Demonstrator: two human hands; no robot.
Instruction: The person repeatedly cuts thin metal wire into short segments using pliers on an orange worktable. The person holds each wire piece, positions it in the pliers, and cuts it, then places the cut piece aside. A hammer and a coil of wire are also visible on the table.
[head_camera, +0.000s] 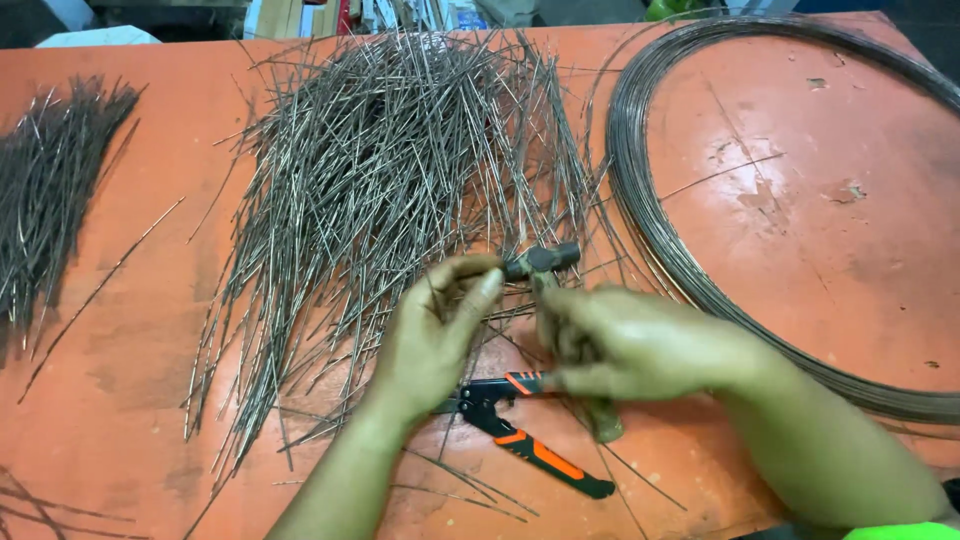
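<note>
Right hand (640, 345) grip closed around hammer (560, 300) handle; head at 12 o'clock, long axis 12-to-6. Left hand (440, 330) fingers pinched at hammer head, 9 o'clock side; contents indiscernible.

orange table (120, 400), black-orange pliers (530, 440), grey wires (390, 160)

Workshop — cut wire pile (390, 160), pliers (530, 440)
</note>
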